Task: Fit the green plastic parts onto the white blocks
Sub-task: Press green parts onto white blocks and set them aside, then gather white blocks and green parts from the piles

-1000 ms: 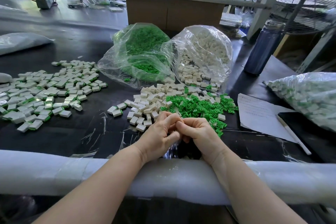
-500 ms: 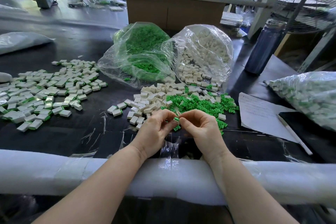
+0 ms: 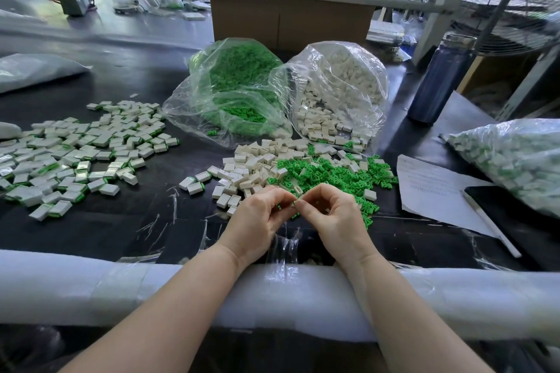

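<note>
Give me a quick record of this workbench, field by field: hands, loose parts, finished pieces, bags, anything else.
left hand: pinches a small part at its fingertips
right hand: pinches there too, fingertips meeting the left's
loose green parts: heap beyond the hands
loose white blocks: heap left of the green
finished pieces: spread at far left
green bag: open
white bag: open
bottle: upright, far right

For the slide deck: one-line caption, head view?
Both hands pinch a small part over loose green parts and white blocks.
</note>
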{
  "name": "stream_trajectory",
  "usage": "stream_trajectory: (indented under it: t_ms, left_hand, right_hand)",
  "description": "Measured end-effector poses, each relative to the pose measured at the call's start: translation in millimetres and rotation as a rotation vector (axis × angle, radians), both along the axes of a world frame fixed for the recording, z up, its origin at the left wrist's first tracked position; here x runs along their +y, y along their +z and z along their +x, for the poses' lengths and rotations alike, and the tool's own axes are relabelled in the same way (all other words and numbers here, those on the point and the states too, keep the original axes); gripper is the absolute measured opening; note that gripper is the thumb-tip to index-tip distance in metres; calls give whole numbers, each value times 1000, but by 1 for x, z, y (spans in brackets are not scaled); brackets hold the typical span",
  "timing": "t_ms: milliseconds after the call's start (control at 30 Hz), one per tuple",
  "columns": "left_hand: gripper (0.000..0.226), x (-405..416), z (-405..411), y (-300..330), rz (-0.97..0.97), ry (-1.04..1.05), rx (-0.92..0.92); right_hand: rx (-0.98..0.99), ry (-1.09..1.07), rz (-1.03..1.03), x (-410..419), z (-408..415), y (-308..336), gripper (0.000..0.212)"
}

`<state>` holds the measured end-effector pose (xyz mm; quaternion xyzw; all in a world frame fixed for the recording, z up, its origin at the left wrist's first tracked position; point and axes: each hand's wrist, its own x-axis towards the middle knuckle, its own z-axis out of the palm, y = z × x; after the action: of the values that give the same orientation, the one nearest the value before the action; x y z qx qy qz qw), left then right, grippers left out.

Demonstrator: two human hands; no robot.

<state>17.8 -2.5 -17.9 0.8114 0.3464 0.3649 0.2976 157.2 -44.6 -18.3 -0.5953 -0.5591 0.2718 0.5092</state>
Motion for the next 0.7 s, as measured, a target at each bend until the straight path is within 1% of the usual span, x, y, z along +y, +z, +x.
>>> stream_trajectory:
  t_ms: [267, 367, 533, 600, 700]
  left_hand:
    - [20, -1, 0, 2, -3, 1, 13]
    - [21, -1, 1, 2, -15, 7, -8]
    - [22, -1, 1, 1, -13, 27, -9]
    - [24, 0, 0, 1, 22, 97, -24]
    - [27, 3, -4, 0, 79, 279, -101]
  right_hand:
    - [-17, 23, -10, 1, -1, -1, 11]
    - [-12, 15, -12, 1, -1, -1, 12]
    - [35, 22, -5, 1, -1, 0, 14]
    - [55, -5, 22, 1, -1, 1, 16]
    - [82, -73, 24, 0, 2, 0, 17]
